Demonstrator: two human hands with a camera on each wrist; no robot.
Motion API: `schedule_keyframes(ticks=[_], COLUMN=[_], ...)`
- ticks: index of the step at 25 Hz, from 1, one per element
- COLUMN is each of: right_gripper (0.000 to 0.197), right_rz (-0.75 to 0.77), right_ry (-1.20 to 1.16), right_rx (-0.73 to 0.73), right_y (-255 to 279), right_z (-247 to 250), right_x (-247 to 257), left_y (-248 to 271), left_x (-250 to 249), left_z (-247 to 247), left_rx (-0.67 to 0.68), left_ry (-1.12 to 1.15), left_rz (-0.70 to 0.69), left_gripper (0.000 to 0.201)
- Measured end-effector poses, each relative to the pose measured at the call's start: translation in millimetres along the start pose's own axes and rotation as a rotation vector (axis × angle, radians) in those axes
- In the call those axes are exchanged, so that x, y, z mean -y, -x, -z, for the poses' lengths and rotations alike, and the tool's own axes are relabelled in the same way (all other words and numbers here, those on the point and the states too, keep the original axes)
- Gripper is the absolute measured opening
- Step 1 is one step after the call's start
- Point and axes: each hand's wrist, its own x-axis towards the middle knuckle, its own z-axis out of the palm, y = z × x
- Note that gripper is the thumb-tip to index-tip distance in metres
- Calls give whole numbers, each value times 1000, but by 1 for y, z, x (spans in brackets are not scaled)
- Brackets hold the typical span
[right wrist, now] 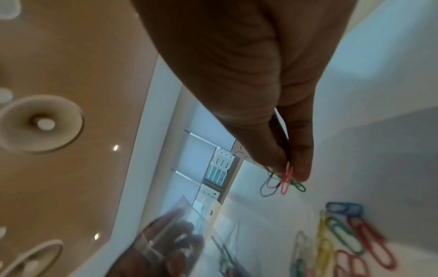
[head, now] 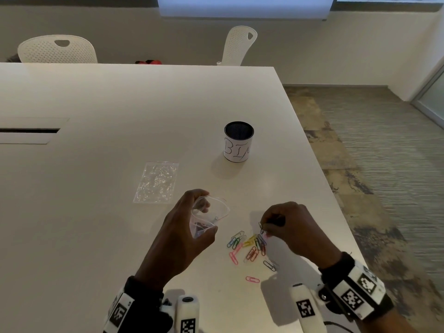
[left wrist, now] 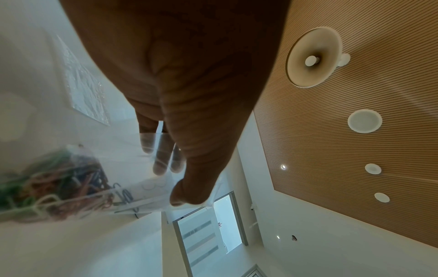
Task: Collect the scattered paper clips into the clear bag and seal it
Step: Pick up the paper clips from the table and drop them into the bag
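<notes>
Right hand (head: 292,227) pinches a few paper clips (right wrist: 285,180) above my scattered pile (head: 249,247) near the table's (head: 96,212) right edge. Left hand (head: 182,227) grips the clear bag (head: 207,216) just left; its contents blur.

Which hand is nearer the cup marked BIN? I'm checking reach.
Left, narrowly. The left hand, holding the clear bag, is below-left of the cup; the right hand is below-right.
</notes>
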Motion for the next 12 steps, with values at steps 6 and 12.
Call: schedule_keyframes(ticks=[6, 12], right_gripper=[5, 9], right_rz=[28, 368], right_ry=[-472, -270], right_rx=[-16, -139], right_y=[7, -2], right_z=[22, -10], right_x=[46, 95], left_y=[-1, -1], left_x=[-1, -4], left_z=[-2, -4], left_rx=[0, 6], left_ry=[-10, -20], left_rz=[-2, 6], left_gripper=[65, 63])
